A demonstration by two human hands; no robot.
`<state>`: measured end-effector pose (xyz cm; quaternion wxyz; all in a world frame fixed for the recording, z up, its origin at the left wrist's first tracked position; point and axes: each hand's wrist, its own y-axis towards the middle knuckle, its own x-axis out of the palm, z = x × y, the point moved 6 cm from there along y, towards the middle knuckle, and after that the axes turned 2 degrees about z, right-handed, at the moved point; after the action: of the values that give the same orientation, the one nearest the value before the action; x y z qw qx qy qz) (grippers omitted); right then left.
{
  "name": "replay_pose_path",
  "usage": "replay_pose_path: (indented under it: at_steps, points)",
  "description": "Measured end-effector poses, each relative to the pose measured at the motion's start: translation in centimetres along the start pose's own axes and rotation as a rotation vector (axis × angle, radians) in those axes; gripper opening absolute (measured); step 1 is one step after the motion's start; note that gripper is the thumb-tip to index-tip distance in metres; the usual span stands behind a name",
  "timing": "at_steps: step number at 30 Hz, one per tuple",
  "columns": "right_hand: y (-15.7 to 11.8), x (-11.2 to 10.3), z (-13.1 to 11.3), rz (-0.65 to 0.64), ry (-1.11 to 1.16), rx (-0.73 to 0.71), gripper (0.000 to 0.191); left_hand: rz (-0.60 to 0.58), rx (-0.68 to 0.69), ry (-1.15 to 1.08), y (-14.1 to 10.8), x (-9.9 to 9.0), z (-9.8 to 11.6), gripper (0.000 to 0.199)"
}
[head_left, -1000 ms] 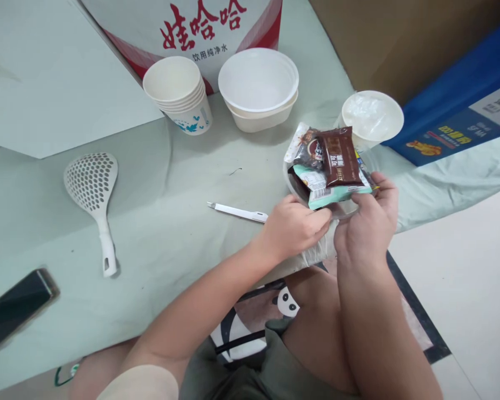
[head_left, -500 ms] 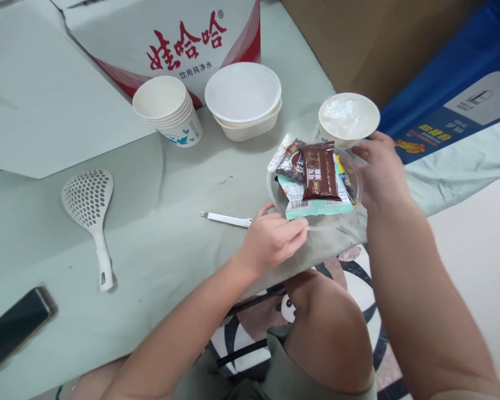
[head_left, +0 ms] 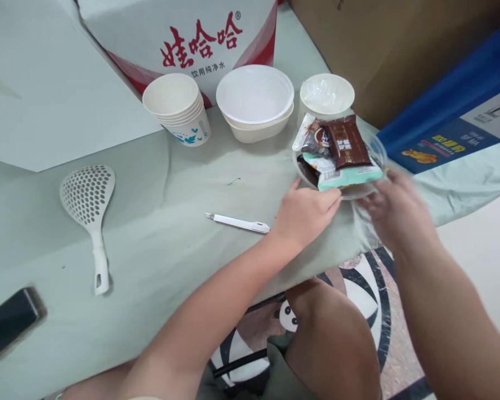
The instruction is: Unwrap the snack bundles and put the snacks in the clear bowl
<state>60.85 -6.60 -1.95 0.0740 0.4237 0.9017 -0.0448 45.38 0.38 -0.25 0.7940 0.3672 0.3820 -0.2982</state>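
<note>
A clear plastic bowl (head_left: 352,194) filled with wrapped snacks stands at the right of the table. On top lie a brown packet (head_left: 347,143) and a light green one (head_left: 350,176). My left hand (head_left: 306,214) grips the bowl's near left rim, thumb and fingers pressed together. My right hand (head_left: 400,208) is blurred at the bowl's right side, fingers at its rim; its grip is unclear. Just behind the bowl is a paper cup (head_left: 327,94) with clear plastic inside. A white utility knife (head_left: 237,223) lies left of my left hand.
Stacked paper cups (head_left: 177,108) and white bowls (head_left: 256,100) stand before a white and red box (head_left: 129,33). A slotted ladle (head_left: 87,200) and a dark object (head_left: 12,322) lie at left. A blue box (head_left: 454,122) stands at right.
The snack bowl has moved away from me and to the right, with my left hand still on it. My right hand has left the cup's side and come down to the bowl's right side.
</note>
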Motion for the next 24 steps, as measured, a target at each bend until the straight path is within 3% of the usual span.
replay_pose_path:
  at_steps: [4, 7, 11, 13, 16, 20, 24]
  points:
    - [-4.1, 1.7, 2.0, -0.071, 0.344, 0.278, 0.056, -0.018, -0.07, -0.089, 2.7, 0.6, -1.1, 0.031]
    - [-2.9, 4.3, 0.5, -0.07, 0.421, 0.276, 0.052, -0.042, -0.119, -0.096, 4.9, 0.6, -2.3, 0.027]
    - [0.7, 7.0, -0.9, -0.046, 0.475, 0.255, 0.033, -0.053, -0.14, -0.074, 6.4, -0.1, -3.2, 0.026]
    - [2.4, 8.0, -1.1, -0.065, 0.469, 0.246, 0.023, 0.008, -0.104, -0.088, 5.4, -1.1, -3.0, 0.034]
    - [4.7, 8.8, -0.9, -0.008, 0.414, 0.288, 0.014, 0.076, -0.025, -0.124, 1.9, -2.4, -2.3, 0.035]
    - [8.0, 10.2, -1.3, 0.064, 0.408, 0.31, 0.026, 0.14, 0.021, -0.173, -3.0, -4.1, -2.2, 0.027]
    - [12.5, 12.2, -1.9, 0.046, 0.295, 0.341, 0.03, 0.242, 0.048, -0.18, -5.6, -6.4, -2.5, 0.02]
